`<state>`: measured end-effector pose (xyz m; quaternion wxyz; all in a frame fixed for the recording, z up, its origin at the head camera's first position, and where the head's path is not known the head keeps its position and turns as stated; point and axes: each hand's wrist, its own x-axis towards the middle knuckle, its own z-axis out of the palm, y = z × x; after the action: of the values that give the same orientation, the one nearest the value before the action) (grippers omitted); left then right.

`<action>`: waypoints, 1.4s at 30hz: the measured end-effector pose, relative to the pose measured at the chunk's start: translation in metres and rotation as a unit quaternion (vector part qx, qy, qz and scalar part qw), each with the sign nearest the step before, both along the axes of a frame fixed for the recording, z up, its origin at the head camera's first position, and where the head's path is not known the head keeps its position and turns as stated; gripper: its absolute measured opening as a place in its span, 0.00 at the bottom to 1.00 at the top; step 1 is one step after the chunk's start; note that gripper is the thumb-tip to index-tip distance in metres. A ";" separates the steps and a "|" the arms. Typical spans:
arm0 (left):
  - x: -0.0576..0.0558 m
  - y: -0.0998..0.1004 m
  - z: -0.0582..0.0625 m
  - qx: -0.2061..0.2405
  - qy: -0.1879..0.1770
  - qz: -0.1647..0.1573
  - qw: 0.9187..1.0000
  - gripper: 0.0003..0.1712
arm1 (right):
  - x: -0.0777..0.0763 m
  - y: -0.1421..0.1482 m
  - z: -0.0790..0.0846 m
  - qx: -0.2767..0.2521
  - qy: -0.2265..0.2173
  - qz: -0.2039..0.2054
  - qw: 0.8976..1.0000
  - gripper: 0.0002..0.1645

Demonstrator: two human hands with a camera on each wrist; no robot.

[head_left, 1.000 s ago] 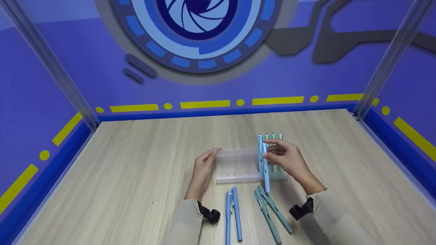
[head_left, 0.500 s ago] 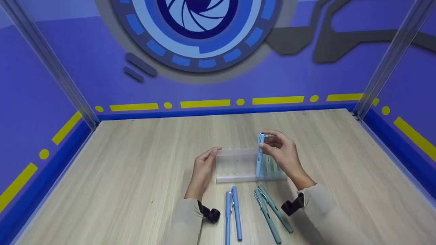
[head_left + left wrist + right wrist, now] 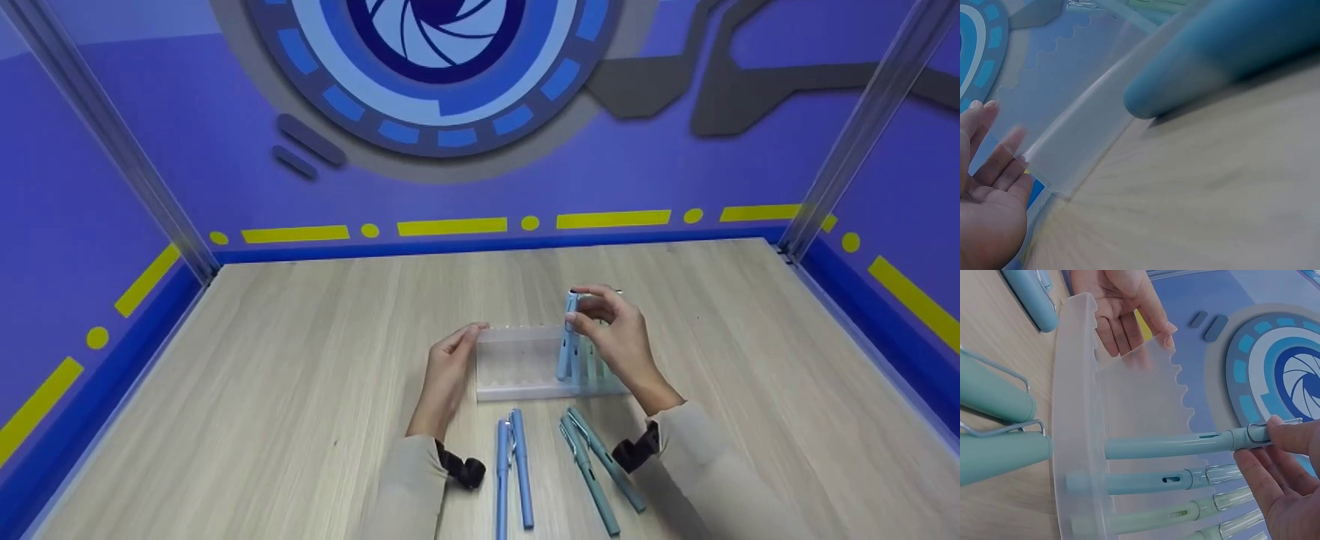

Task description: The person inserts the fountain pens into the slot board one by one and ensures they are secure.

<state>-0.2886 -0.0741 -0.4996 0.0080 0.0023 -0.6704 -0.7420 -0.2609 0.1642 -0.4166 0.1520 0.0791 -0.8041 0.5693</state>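
The right hand (image 3: 622, 341) pinched a light blue pen (image 3: 1162, 446) near its cap between thumb and fingers, nearly upright over the clear rack (image 3: 521, 360); whether its lower end touched the base could not be told. The left hand (image 3: 448, 367) gripped the rack's far left corner with its fingertips. A second light blue pen (image 3: 1148, 483) and pale green pens (image 3: 1157, 521) stood to the right. Nearer, two blue pens (image 3: 523, 472) lay left of two teal pens (image 3: 589, 480).
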 end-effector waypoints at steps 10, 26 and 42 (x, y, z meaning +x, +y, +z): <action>-0.002 -0.001 -0.001 0.001 0.002 0.003 1.000 0.21 | -0.002 -0.003 -0.006 0.014 -0.003 0.003 1.000 0.22; -0.002 -0.001 -0.001 -0.013 0.003 0.005 1.000 0.24 | -0.002 -0.006 -0.013 0.056 -0.009 -0.002 0.998 0.23; -0.001 0.000 0.000 0.004 -0.006 -0.002 1.000 0.23 | -0.004 -0.002 -0.013 0.156 0.077 0.013 0.985 0.23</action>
<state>-0.2897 -0.0738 -0.5000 0.0025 0.0051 -0.6676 -0.7445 -0.2649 0.1621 -0.4296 0.1915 0.1560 -0.8680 0.4307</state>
